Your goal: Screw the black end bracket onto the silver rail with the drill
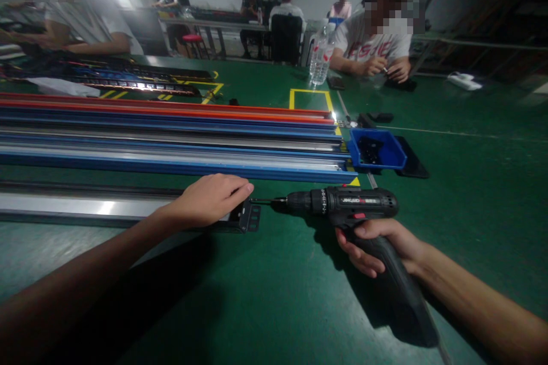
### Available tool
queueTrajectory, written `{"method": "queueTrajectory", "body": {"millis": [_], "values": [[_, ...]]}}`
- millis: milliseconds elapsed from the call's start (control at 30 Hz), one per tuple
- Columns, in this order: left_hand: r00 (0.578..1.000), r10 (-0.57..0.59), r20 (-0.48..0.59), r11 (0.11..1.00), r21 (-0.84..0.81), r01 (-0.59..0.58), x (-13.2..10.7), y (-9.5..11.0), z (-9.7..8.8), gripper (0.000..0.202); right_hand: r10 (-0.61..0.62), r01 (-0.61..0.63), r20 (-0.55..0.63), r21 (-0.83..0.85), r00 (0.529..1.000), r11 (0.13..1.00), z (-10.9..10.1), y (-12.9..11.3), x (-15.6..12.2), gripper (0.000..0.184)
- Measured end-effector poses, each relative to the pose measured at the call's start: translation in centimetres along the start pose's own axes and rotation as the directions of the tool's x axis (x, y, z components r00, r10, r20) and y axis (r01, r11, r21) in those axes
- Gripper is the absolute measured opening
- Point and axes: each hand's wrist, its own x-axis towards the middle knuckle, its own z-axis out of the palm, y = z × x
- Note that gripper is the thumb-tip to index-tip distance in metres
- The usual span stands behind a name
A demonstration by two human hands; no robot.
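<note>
Wrapped round the handle of a black power drill [342,202] is my right hand [381,245]. The drill lies level, its bit [265,201] pointing left at the end of a long metal channel [107,204]. A black end bracket [252,219] with slots sits at that end, and the bit's tip meets it near the top corner. Over the same end of the channel rests my left hand [214,197], its fingers closed over the top edge. The far side of its grip is hidden.
Behind the channel lie blue profiles [257,168] and a red-orange profile [214,109]. A blue bin [381,151] of small black parts stands at their right end, by a dark flat object [413,159]. Bottles [319,57] stand farther back; co-workers sit across the green table [471,211].
</note>
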Motion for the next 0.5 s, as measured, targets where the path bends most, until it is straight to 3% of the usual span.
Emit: {"method": "queueTrajectory", "body": {"millis": [500], "values": [[1.0,-0.002,-0.01,1.0,0.005,0.002,-0.13,0.25,-0.19,0.057,0.001,-0.001,0.011,0.0,1.0,1.0,-0.09,-0.17,-0.03,0.031]]}}
